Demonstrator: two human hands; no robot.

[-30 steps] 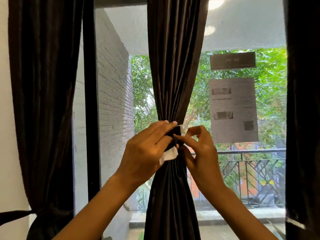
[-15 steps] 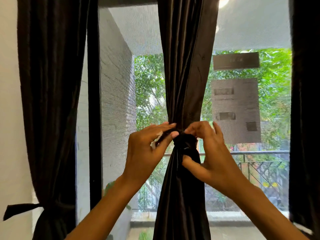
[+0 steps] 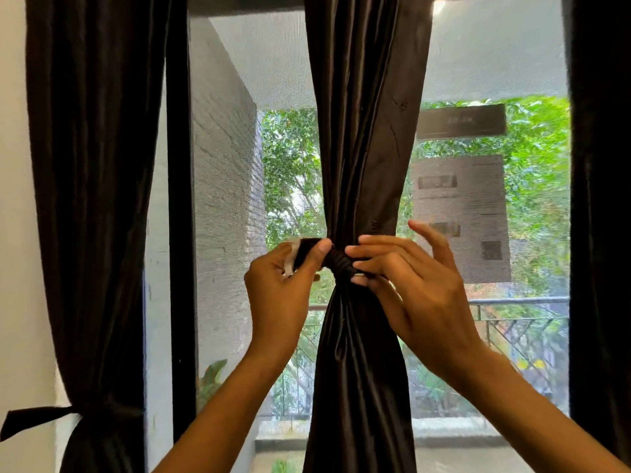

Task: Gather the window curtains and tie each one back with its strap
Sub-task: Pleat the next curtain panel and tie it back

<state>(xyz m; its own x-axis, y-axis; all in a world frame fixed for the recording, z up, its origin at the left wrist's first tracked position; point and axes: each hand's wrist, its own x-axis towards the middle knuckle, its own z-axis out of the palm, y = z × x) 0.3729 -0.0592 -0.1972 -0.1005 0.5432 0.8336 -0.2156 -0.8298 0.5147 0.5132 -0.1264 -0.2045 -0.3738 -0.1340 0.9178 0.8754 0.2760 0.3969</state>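
A dark brown middle curtain [image 3: 362, 138] hangs in front of the window, gathered into a narrow waist. A dark strap [image 3: 338, 264] is wrapped around that waist. My left hand [image 3: 276, 295] pinches the strap's free end, which has a white patch, and holds it out to the left. My right hand [image 3: 409, 288] pinches the strap at the right side of the waist, with the upper fingers spread. The left curtain [image 3: 92, 199] is gathered low and tied with its own strap [image 3: 37, 418]. A third curtain [image 3: 601, 216] hangs at the right edge.
A black window frame post [image 3: 179, 216] stands between the left and middle curtains. Behind the mesh screen are a grey brick wall [image 3: 225, 199], a balcony railing [image 3: 519, 302] and trees. Dark paper notices [image 3: 461, 216] are stuck on the glass at right.
My left hand has drawn the strap's white-patched end out to the left. My right hand shifted to pinch the strap at the waist's right side. The view moved slightly.
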